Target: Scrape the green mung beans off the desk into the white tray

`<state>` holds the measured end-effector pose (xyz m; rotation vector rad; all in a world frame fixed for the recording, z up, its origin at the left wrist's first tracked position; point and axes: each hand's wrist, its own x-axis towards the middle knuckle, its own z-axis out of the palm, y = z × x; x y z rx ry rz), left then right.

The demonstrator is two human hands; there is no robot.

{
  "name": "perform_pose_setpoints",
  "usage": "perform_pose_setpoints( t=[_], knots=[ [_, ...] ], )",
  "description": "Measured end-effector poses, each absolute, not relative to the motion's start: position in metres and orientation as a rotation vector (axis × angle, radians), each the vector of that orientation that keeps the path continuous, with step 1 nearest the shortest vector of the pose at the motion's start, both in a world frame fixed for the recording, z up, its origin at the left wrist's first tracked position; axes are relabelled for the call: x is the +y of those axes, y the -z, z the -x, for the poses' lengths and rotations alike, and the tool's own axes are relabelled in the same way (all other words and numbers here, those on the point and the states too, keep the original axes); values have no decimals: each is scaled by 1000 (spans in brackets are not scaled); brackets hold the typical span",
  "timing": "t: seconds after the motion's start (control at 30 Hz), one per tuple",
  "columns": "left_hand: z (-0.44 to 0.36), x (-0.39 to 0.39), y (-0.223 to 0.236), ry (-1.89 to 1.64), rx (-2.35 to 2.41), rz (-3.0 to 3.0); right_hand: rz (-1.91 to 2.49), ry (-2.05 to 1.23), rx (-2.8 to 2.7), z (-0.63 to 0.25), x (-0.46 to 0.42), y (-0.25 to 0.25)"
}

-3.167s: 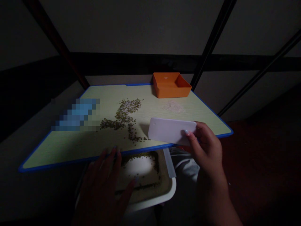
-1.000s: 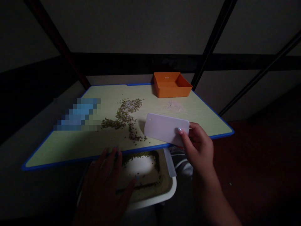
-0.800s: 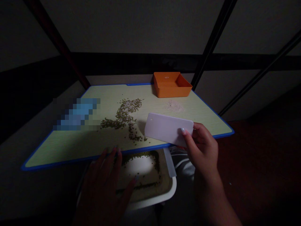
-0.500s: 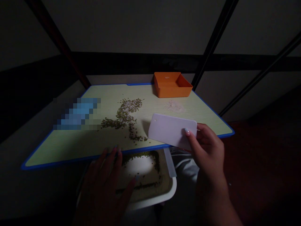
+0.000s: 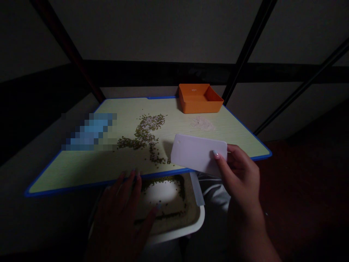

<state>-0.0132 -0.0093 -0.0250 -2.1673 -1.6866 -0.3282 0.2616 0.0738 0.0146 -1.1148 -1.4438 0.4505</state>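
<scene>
My right hand (image 5: 240, 174) pinches a thin white plastic scraper (image 5: 197, 154), holding it up above the near right part of the board. My left hand (image 5: 120, 214) is open, its fingertips at the near blue edge of a pale green wood-grain board (image 5: 68, 173). A winding scatter of small green beans (image 5: 144, 136) lies mid-board, left of the scraper. Beyond the scraper is a small pale pile of grains (image 5: 203, 124). Below the board, near my left hand, sits a white tray (image 5: 188, 227) holding scattered green beans and a pale patch.
An orange rectangular tray (image 5: 200, 99) stands at the board's far edge. A pixelated blue object (image 5: 89, 133) lies on the left of the board. Dark metal bars and pale wall panels rise behind. A dark floor lies to the right.
The scraper and my right hand have shifted left and then back right, ending slightly lower. My left hand has stayed at the board's edge.
</scene>
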Motion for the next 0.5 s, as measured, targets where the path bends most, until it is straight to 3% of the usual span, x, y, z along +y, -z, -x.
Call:
perform_pose_setpoints(
  t=[0.5],
  knots=[
    [9, -10, 21, 386, -1684, 2142, 1137, -454, -1442, -258, 75, -9]
  ],
)
